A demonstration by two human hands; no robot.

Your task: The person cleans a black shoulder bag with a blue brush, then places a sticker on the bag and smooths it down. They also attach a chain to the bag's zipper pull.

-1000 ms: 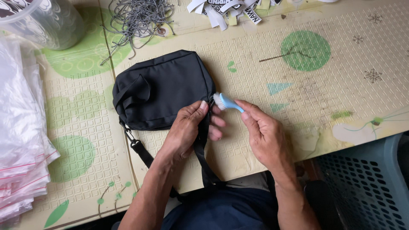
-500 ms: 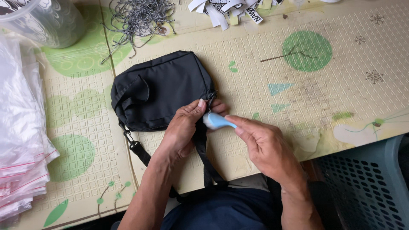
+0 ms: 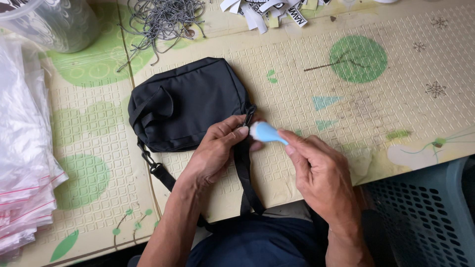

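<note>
A small black fabric bag (image 3: 185, 104) lies on the patterned foam mat (image 3: 346, 109). Its black strap (image 3: 245, 183) runs down off the mat's near edge. My left hand (image 3: 215, 151) pinches the strap just below the buckle at the bag's right corner. My right hand (image 3: 319, 170) holds a small light-blue tool (image 3: 266, 132), and its white tip touches the strap right by my left fingertips. A second strap end with a metal clip (image 3: 156, 168) leaves the bag's lower left corner.
A stack of clear plastic bags (image 3: 22, 148) fills the left edge. A clear plastic tub (image 3: 54, 22) stands at the back left, a tangle of grey cords (image 3: 161, 20) and white paper tags (image 3: 269, 10) at the back. A grey-blue perforated crate (image 3: 425, 217) sits lower right.
My right hand has brought the blue tool leftward until its tip meets the strap at my left fingers. The bag has stayed in place.
</note>
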